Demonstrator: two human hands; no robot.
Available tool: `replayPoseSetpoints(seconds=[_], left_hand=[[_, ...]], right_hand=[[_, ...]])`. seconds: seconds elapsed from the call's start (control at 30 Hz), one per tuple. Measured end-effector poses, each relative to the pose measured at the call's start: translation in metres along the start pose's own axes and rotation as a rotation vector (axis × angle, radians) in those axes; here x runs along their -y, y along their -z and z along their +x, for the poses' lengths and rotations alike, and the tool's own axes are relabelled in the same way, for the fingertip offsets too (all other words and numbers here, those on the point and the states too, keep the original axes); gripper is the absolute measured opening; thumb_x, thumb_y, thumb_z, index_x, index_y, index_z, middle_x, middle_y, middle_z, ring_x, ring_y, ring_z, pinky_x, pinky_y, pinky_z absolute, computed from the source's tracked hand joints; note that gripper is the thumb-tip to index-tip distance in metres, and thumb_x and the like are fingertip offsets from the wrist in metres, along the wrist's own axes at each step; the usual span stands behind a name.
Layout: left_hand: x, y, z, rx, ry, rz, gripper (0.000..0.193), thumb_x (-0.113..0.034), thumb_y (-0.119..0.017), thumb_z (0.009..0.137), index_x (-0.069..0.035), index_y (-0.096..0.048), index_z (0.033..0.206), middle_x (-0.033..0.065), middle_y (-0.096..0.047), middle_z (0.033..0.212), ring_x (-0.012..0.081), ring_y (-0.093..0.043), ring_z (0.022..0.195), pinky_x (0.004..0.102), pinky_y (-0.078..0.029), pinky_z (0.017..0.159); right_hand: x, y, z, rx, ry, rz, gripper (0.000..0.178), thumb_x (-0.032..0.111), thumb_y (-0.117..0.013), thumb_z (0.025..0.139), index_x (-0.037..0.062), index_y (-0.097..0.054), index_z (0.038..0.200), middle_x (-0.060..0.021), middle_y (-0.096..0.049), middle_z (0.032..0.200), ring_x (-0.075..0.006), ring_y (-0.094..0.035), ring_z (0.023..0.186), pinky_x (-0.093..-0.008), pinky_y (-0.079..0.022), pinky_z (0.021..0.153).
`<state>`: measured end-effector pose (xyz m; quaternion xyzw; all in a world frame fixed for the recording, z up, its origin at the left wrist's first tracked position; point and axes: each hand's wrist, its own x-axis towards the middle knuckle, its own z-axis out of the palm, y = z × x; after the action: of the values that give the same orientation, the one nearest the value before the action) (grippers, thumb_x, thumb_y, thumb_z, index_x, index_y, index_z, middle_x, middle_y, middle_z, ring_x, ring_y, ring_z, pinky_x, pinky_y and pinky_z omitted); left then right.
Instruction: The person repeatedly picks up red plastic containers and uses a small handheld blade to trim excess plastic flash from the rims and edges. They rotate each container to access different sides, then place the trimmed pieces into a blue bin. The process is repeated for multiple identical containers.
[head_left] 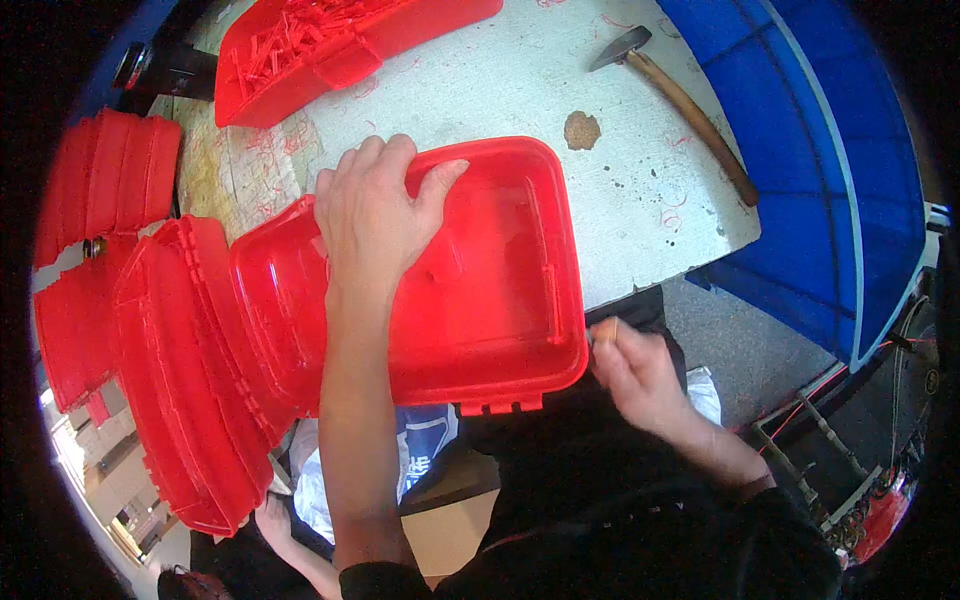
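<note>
Right of centre, the right hand [640, 378] curls round a small tan object [606, 329], blurred, beside the rectangular red plastic tray [480, 300] at centre. The left hand [375, 205] grips the tray's upper-left edge. Farther, on the pale tabletop [500, 75], lie a wooden-handled hammer [690, 108], upper right, and a red plastic bin [290, 92], upper left.

Beyond my left grip [375, 205]: red bin [345, 68] heaped with red plastic scraps [300, 42]. Ahead of my right grip [640, 375], on pale worktop [640, 225] — round brown patch [581, 130], then wooden-handled hammer [697, 118] farther right, head at far end. Right of that grip, large blue container [815, 190]. Between both grips, nearer me — blue-and-white bag [425, 440], brown cardboard [455, 530].
</note>
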<state>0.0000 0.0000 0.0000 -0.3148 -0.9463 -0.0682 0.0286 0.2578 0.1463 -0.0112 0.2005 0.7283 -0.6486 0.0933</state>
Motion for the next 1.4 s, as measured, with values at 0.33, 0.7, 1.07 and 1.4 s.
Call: replayPoseSetpoints(seconds=[0.33, 0.7, 1.07, 1.4], left_hand=[[0.006, 0.0, -0.002, -0.041, -0.059, -0.009, 0.044, -0.046, -0.075, 0.081, -0.004, -0.067, 0.092, 0.0129, -0.065, 0.09, 0.031, -0.063, 0.09, 0.0445, -0.043, 0.078], [0.013, -0.008, -0.006, -0.1, -0.069, -0.088, 0.029, -0.025, -0.078, 0.079, -0.005, -0.066, 0.096, 0.0122, -0.065, 0.094, 0.0297, -0.062, 0.095, 0.045, -0.043, 0.081], [0.012, -0.014, -0.005, -0.242, -0.081, -0.096, 0.011, -0.002, -0.06, 0.081, -0.006, -0.069, 0.087, 0.0107, -0.066, 0.087, 0.0272, -0.062, 0.088, 0.0434, -0.042, 0.078], [0.012, -0.014, -0.004, -0.126, -0.046, -0.05, 0.024, -0.014, -0.076, 0.079, -0.006, -0.065, 0.099, 0.012, -0.065, 0.099, 0.031, -0.061, 0.099, 0.0462, -0.044, 0.082]], right_hand=[[0.041, 0.041, 0.007, -0.071, 0.271, -0.692, 0.02, 0.008, -0.062, 0.092, 0.0057, -0.061, 0.112, -0.0192, -0.066, 0.084, -0.039, -0.067, 0.076, -0.0456, -0.053, 0.063], [0.099, 0.014, 0.067, -0.301, 0.066, -1.151, 0.019, 0.016, -0.056, 0.1, 0.0029, -0.07, 0.101, -0.0195, -0.07, 0.078, -0.0311, -0.068, 0.065, -0.0385, -0.053, 0.059], [0.094, 0.005, 0.066, -0.338, 0.037, -1.19, 0.019, 0.014, -0.056, 0.1, 0.0037, -0.072, 0.101, -0.0185, -0.07, 0.077, -0.0291, -0.068, 0.064, -0.0371, -0.053, 0.061], [0.088, -0.006, 0.026, -0.272, -0.036, -1.168, 0.015, 0.012, -0.055, 0.097, 0.0034, -0.068, 0.097, -0.0209, -0.067, 0.074, -0.0363, -0.067, 0.067, -0.0434, -0.052, 0.06]])
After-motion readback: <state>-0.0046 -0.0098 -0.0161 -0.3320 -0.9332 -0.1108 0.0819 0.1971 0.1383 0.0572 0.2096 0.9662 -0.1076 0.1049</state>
